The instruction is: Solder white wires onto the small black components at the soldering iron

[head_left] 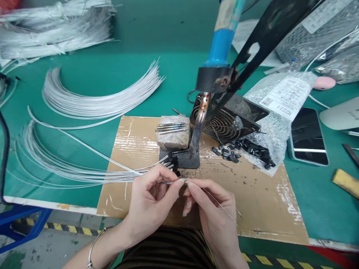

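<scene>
My left hand [153,198] is closed in a pinch on a bundle of thin white wires [84,173] that fan out to the left over the green table. My right hand [209,207] is closed too, pinching a single thin wire [221,207] that runs back over its palm. The fingertips of both hands meet just in front of a blue-handled soldering iron [221,45] fixed tip-down in a black stand [185,158]. Small black parts [172,162] lie by the stand's base.
A cardboard sheet [252,201] covers the table edge. On it sit a sponge block with metal pins [174,132], a black fan [227,119], loose black connectors [244,149] and a plastic bag [280,97]. More wire bundles [98,99] lie left; a phone [307,136] lies right.
</scene>
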A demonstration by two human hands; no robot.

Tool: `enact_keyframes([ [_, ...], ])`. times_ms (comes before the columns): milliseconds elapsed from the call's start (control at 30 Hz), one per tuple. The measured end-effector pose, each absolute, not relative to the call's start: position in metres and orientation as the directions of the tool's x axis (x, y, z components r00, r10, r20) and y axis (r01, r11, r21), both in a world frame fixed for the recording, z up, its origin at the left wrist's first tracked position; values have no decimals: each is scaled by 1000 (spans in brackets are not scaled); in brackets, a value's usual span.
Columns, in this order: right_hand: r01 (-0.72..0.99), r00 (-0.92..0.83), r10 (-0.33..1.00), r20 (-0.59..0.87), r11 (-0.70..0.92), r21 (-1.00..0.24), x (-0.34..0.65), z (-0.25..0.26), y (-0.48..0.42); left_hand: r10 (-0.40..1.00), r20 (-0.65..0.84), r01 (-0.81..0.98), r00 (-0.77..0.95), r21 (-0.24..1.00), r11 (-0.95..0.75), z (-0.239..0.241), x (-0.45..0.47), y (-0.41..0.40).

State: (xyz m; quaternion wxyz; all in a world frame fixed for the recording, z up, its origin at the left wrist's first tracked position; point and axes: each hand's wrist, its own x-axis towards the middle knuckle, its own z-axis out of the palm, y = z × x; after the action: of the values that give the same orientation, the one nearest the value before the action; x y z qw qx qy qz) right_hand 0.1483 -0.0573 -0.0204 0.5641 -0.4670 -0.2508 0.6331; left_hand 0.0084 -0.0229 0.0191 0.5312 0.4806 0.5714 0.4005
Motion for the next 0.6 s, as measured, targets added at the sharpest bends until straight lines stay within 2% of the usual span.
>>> enact_keyframes([
  [167,-507,77,939,-336,-253,-824,150,-21,-57,979,-203,182,35,964,193,13,6,-26],
  [433,-516,-36,869,-494,-440,-735,160,-8,-50,966,-238,211,102,954,213,12,3,-27],
  [600,-530,-58,855,-515,-463,-710,160,-5,-49,967,-244,205,78,953,224,12,5,-26],
])
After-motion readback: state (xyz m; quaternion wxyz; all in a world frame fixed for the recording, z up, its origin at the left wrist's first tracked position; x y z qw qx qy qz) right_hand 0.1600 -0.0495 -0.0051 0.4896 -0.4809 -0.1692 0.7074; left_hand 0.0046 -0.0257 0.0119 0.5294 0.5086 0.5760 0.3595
